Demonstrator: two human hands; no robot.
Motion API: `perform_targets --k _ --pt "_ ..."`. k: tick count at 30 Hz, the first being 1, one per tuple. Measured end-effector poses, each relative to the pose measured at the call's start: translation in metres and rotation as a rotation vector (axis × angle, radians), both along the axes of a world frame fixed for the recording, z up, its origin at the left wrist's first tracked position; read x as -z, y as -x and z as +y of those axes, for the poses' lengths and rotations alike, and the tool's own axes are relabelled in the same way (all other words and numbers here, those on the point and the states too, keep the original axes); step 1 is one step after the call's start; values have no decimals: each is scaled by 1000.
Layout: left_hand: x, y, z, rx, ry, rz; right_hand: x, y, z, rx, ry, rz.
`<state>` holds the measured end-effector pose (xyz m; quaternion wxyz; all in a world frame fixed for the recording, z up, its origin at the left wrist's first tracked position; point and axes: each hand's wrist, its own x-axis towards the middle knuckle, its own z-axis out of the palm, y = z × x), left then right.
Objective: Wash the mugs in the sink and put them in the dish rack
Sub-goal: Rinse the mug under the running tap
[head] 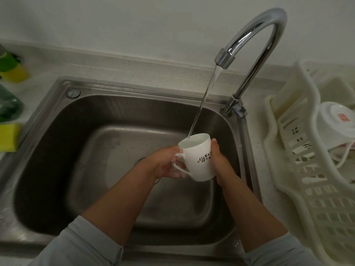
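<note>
While water [204, 96] pours in, white mug [197, 148], black script [204, 159], sudsy handle [177, 166]

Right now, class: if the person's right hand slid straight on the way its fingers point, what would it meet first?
Most likely the water stream falling from the faucet into the mug, then the back wall of the sink. The right hand, gripping the mug, points up and away; depth is uncertain.

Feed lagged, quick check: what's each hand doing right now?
Left hand: holds the white mug at its handle.
Right hand: grips the mug's side.
</note>
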<state>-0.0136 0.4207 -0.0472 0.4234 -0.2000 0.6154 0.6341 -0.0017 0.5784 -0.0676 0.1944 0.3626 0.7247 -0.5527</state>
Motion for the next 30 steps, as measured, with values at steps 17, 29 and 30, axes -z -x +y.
perform_targets --k 17,29,30 --pt "-15 17 -23 192 659 250 8 9 -36 -34 298 -157" --pt "-25 21 -27 358 1070 683 2 27 -46 138 846 5" --pt "-26 20 -27 347 1067 728 2 28 -45 157 879 34"
